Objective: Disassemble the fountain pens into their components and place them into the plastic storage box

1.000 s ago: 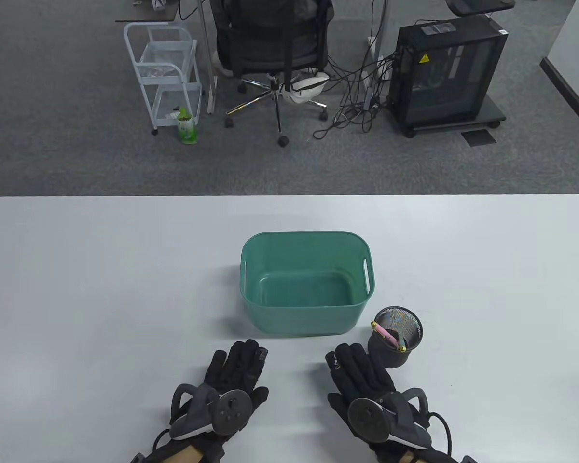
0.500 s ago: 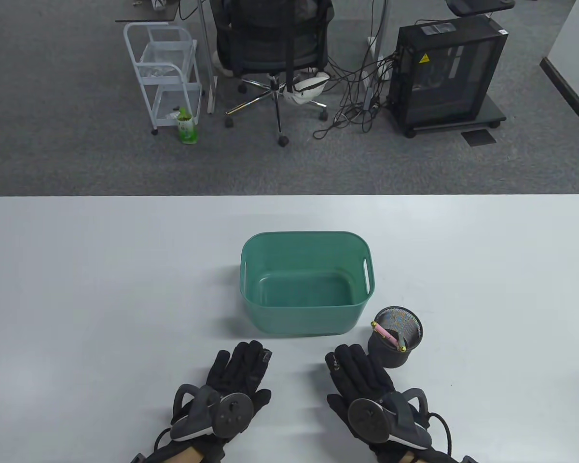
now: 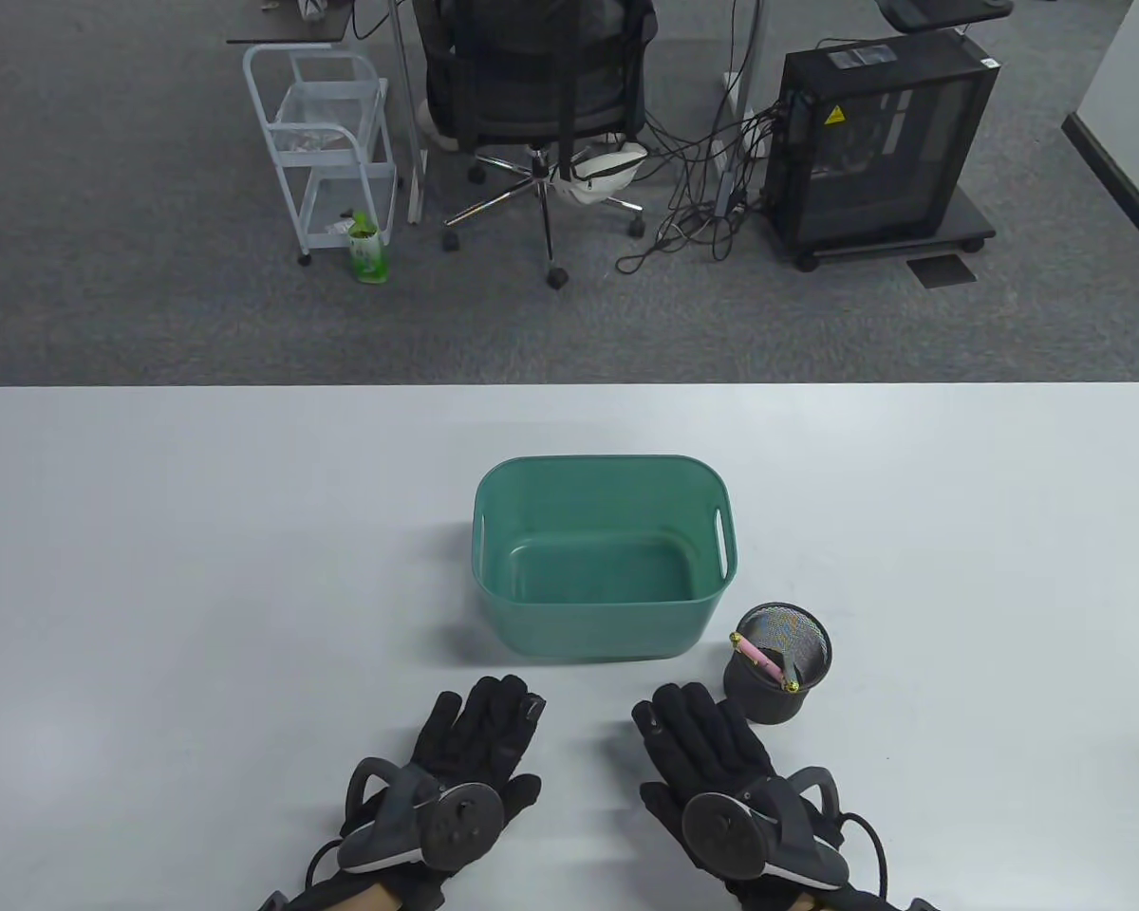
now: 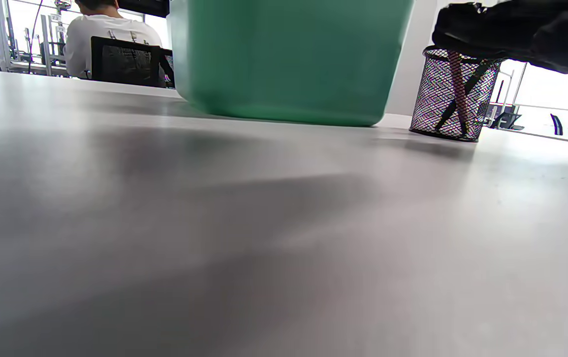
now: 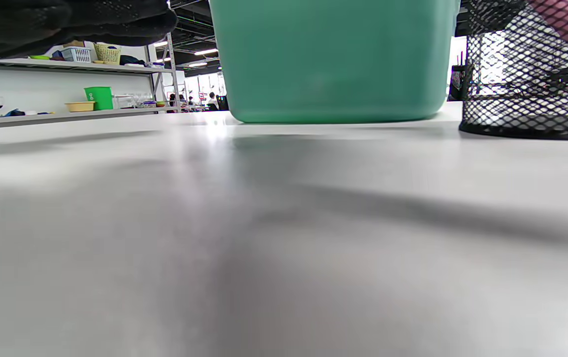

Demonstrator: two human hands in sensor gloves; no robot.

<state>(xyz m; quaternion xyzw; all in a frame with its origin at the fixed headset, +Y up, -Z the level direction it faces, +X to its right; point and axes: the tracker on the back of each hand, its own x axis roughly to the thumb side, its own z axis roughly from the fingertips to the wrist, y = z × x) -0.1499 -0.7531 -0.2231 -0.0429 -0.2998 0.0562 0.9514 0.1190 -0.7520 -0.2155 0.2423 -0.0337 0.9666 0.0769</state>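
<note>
Nothing of the task looks done yet. Across the lower half of the table view spreads the pale grey desk [image 3: 152,569], and at its centre stands the green plastic storage box [image 3: 604,622] with handle slots, its floor bare. Just right of the box's near corner sits the small black wire-mesh pen cup [image 3: 776,676], and leaning inside it is a pink fountain pen with gold trim [image 3: 765,659], whole as far as I can tell; whether a second pen stands beside it is unclear. At the bottom centre of the frame the left hand [image 3: 475,750] and right hand [image 3: 702,750] lie flat, fingers [image 3: 499,697] straight and holding nothing. The pen sits just beyond the right hand's fingertips, untouched.
</note>
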